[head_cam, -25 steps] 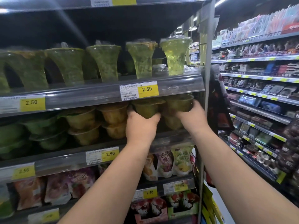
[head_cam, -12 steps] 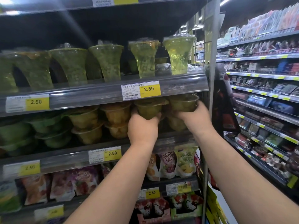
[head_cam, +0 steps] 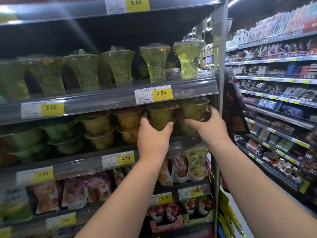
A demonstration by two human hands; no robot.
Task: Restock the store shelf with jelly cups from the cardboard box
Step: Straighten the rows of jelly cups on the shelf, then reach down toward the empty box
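Observation:
Both my arms reach up to the second shelf [head_cam: 109, 100] from the top at its right end. My left hand [head_cam: 153, 134] grips a round greenish jelly cup [head_cam: 161, 114] from below, thumb and fingers around its base. My right hand [head_cam: 206, 124] holds a second greenish jelly cup [head_cam: 193, 108] just to the right, next to the shelf's end post. Both cups sit on top of other cups, just under the price rail. The cardboard box is out of view.
Stacked yellow and green jelly cups [head_cam: 99, 127] fill the same shelf to the left. Tall flared green jelly cups [head_cam: 118, 67] stand on the shelf above. Snack pouches [head_cam: 180, 169] hang below. An aisle with more stocked shelves [head_cam: 274, 103] runs on the right.
Both hands stay on the two cups at the shelf's right end. They have shifted slightly, and the head has moved closer and a little upward.

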